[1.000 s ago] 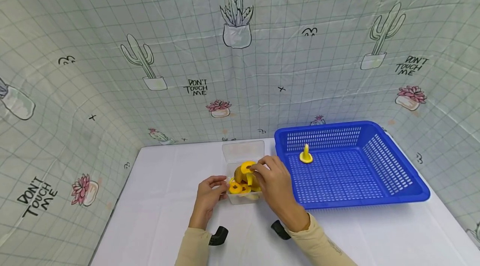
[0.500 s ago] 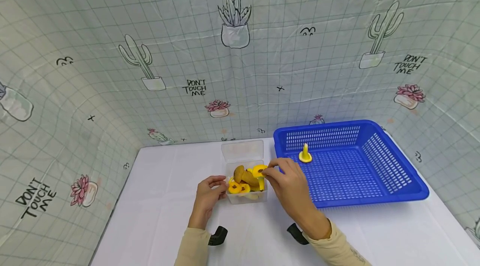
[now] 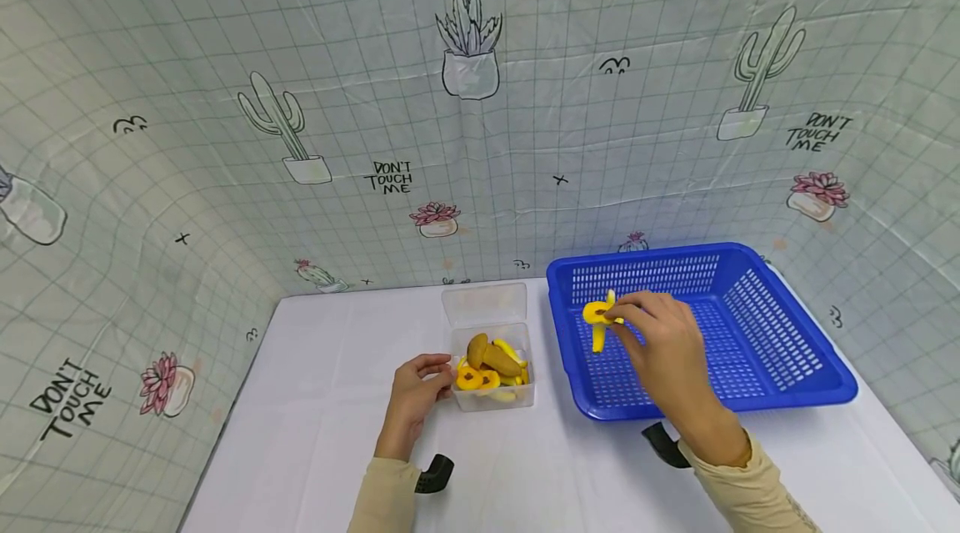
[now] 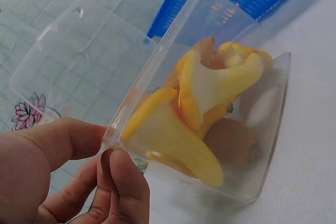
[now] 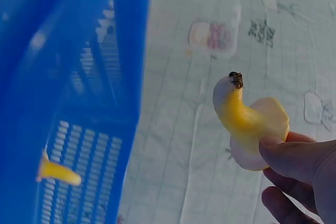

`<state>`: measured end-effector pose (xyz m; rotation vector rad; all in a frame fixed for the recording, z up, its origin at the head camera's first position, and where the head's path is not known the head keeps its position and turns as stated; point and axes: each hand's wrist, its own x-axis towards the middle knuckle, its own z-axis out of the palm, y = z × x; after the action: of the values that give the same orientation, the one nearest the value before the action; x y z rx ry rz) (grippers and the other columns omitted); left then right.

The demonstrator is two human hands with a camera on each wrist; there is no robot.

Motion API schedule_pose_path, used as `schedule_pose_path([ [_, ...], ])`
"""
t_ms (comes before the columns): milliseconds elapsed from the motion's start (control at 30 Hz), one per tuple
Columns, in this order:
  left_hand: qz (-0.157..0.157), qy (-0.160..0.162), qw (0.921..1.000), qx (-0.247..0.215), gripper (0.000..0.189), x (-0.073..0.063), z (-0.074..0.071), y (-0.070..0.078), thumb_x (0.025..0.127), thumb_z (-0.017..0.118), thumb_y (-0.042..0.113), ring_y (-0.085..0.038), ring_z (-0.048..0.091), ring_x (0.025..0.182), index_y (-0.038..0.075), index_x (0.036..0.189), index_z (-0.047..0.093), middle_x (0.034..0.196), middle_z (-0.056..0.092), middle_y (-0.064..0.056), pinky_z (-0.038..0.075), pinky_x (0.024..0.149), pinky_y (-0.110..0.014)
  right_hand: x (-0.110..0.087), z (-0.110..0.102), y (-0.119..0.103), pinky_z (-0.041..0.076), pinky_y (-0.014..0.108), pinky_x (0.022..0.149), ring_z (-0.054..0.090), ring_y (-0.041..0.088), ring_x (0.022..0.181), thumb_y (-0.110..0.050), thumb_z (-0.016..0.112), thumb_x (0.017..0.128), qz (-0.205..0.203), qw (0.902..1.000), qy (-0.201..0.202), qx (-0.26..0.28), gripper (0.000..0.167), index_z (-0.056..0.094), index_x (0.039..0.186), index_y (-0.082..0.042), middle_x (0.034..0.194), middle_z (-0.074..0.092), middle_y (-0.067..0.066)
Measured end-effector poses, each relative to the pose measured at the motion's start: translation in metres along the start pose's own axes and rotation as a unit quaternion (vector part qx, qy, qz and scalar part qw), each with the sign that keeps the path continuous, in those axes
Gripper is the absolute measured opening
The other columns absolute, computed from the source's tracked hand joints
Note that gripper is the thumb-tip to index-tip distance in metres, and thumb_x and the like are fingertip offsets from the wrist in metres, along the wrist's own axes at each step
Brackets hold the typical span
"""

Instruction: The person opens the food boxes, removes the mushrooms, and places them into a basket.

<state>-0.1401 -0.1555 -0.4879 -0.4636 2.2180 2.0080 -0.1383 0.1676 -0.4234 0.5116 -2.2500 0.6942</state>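
Note:
My right hand (image 3: 667, 349) pinches a yellow mushroom (image 3: 597, 314) by its cap, above the left part of the blue basket (image 3: 780, 404). The mushroom's stem hangs down; in the right wrist view the stem of this mushroom (image 5: 239, 114) shows a dark tip. Another yellow mushroom (image 5: 60, 172) stands in the basket, partly covered by the held one in the head view. With thumb and fingers, my left hand (image 3: 420, 389) grips the left rim of a clear plastic box (image 4: 275, 145). Inside it lie several yellow mushrooms (image 4: 220, 85) and brown ones (image 3: 501, 360).
The box's lid (image 3: 486, 304) stands raised at its back. White cloth covers the table (image 3: 337, 366), and a cactus-print sheet (image 3: 337, 99) hangs behind it. The basket stands to the right of the box.
My right hand has carried the yellow mushroom out of the box and rightward to over the basket. The left hand has stayed at the box's rim.

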Motion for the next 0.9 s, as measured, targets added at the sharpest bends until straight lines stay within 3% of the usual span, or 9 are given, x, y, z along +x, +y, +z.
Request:
schedule_pose_path([
  [467,-0.001,-0.002,1.0,-0.002,0.032,0.001,0.0,-0.002,0.094,0.074,-0.004,-0.013,0.06,0.07,-0.013,0.124,0.065,0.103,0.069,-0.014,0.057,0.063,-0.018,0.021,-0.038,0.043,0.05,0.058,0.079,0.065,0.039,0.091,0.011,0.09,0.074,0.02,0.9971,-0.034,-0.065,0.025,0.078,0.093,-0.001,0.095,0.072,0.015],
  [900,0.002,-0.005,0.9999,-0.011,0.033,0.002,-0.001,-0.003,0.094,0.073,-0.006,-0.013,0.06,0.07,-0.015,0.124,0.064,0.102,0.069,-0.014,0.057,0.063,-0.019,0.045,-0.029,0.047,0.053,0.059,0.078,0.066,0.041,0.094,0.007,0.087,0.08,0.025,0.9904,-0.113,-0.075,0.021,0.079,0.097,-0.003,0.099,0.073,0.014],
])
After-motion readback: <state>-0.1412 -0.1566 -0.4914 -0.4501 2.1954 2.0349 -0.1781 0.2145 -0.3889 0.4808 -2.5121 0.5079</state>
